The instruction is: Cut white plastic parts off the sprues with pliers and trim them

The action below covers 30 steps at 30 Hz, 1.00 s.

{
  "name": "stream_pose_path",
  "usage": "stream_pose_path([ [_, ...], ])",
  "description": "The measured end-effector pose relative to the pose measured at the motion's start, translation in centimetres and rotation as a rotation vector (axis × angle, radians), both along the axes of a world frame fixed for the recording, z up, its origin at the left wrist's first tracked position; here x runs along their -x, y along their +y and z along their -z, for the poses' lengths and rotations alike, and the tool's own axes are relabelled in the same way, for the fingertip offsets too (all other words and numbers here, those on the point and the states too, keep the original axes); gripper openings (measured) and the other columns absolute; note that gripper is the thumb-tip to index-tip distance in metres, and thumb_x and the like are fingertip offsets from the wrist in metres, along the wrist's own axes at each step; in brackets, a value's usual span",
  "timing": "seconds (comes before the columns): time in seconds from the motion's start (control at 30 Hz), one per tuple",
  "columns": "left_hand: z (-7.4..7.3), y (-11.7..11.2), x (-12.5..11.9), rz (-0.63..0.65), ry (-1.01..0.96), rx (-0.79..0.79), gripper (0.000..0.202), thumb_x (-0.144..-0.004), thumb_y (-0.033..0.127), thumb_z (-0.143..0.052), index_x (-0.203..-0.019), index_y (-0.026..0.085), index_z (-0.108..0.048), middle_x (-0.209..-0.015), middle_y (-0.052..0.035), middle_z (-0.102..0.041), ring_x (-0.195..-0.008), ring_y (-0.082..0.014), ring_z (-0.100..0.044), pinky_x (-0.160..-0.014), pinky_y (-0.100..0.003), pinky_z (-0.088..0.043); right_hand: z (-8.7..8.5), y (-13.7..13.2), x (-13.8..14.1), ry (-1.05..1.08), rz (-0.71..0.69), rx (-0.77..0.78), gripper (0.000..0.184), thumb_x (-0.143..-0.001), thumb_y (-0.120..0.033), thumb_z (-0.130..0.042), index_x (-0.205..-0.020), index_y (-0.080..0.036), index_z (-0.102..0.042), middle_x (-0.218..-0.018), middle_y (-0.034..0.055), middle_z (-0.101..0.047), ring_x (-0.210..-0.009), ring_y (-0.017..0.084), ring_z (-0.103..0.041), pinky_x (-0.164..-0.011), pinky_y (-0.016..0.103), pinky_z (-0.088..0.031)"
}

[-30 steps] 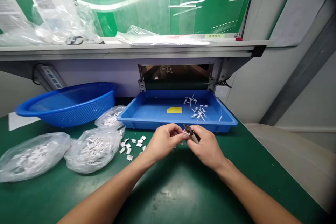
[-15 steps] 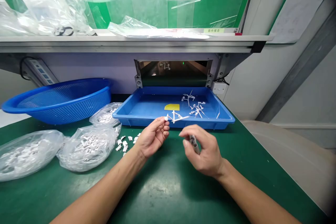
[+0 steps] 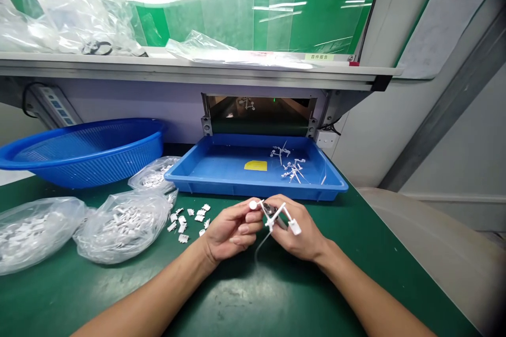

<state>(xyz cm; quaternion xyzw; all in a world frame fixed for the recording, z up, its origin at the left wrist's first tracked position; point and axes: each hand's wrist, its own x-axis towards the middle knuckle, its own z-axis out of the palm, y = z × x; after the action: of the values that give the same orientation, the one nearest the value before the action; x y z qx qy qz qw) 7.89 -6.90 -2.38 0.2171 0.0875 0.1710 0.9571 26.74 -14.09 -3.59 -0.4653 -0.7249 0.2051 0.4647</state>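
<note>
White sprue between both hands, more waiting in the tray

At far left sits a blue mesh basket (image 3: 98, 166), its contents out of sight. In front of it are three clear plastic bags (image 3: 124, 226) of small white parts, which look like finished stock. Just right of the bags, a loose scatter of small white clips (image 3: 200, 218) lies on the green tabletop (image 3: 253, 295); these appear to be cut free already but not bagged.

Next, the left hand (image 3: 235, 229) pinches a white sprue (image 3: 272, 219) near its round disc, holding it above the table in front of the blue tray (image 3: 253, 189). The sprue is branched, with a blocky end still on its right side, so trimming it seems unfinished. Whether the cutting edges are closed on a branch cannot be told. Beyond the tray, a similar branched piece (image 3: 247, 103) shows in the dark conveyor opening, probably more to come.

Partly behind the held sprue are the nippers (image 3: 270, 209), gripped in the right hand (image 3: 298, 226); the two hands are close together. Farther right, inside the tray, lie tangled sprues (image 3: 293, 171) and one thin stick (image 3: 324, 176); whether these are stripped runners or uncut ones is too small to tell.
</note>
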Motion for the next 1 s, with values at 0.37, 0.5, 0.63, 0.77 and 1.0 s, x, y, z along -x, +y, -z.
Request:
stream_pose_path([
  [0.37, -0.2, -0.6, -1.2, -0.163, 0.134, 0.036, 0.020, -0.093, 0.011, -0.052, -0.110, 0.008, -0.060, -0.070, 0.0005, -0.045, -0.050, -0.0039, -0.047, -0.039, -0.010, -0.038, 0.3, 0.3, 0.4, 0.732, -0.224, 0.425, 0.036, -0.080, -0.026, -0.068, -0.114, -0.022, -0.060, -0.087, 0.0012, -0.061, -0.069, 0.012, -0.051, -0.062, 0.023, -0.042],
  [0.5, -0.3, -0.5, -1.6, -0.258, 0.189, 0.062, 0.021, -0.094, 0.019, -0.055, -0.109, 0.006, -0.061, -0.080, -0.0055, -0.058, -0.062, -0.0076, -0.060, -0.050, -0.013, -0.051, 0.7, 0.5, 0.5, 0.794, -0.164, 0.433, 0.032, -0.077, -0.028, -0.070, -0.107, -0.020, -0.063, -0.080, 0.0001, -0.057, -0.066, 0.012, -0.049, -0.060, 0.023, -0.041],
  [0.63, 0.0, -0.8, -1.9, -0.367, 0.222, -0.128, 0.031, -0.086, 0.035, -0.070, -0.103, 0.011, -0.060, -0.094, -0.0084, -0.063, -0.067, -0.0098, -0.062, -0.053, -0.017, -0.054, 0.8, 0.7, 0.2, 0.709, -0.079, 0.429, 0.029, -0.078, -0.026, -0.069, -0.106, -0.019, -0.064, -0.082, 0.0001, -0.058, -0.067, 0.011, -0.048, -0.061, 0.023, -0.040],
  [0.77, 0.4, -1.2, -2.3, -0.528, 0.355, -0.342, 0.033, -0.077, 0.029, -0.081, -0.097, 0.014, -0.058, -0.078, -0.0014, -0.060, -0.060, -0.0082, -0.056, -0.048, -0.016, -0.052, 0.7, 0.7, 0.0, 0.522, -0.029, 0.379, 0.024, -0.081, -0.025, -0.066, -0.104, -0.019, -0.064, -0.081, -0.0009, -0.060, -0.069, 0.012, -0.050, -0.065, 0.024, -0.041],
  [1.0, 0.8, -0.7, -2.2, -0.565, 0.420, -0.431, 0.031, -0.075, 0.029, -0.081, -0.090, 0.013, -0.060, -0.080, -0.0033, -0.063, -0.065, -0.0084, -0.056, -0.051, -0.015, -0.050, 0.2, 0.4, 0.2, 0.308, -0.023, 0.348, 0.027, -0.083, -0.026, -0.064, -0.108, -0.018, -0.064, -0.085, -0.0005, -0.063, -0.066, 0.010, -0.050, -0.063, 0.022, -0.042],
])
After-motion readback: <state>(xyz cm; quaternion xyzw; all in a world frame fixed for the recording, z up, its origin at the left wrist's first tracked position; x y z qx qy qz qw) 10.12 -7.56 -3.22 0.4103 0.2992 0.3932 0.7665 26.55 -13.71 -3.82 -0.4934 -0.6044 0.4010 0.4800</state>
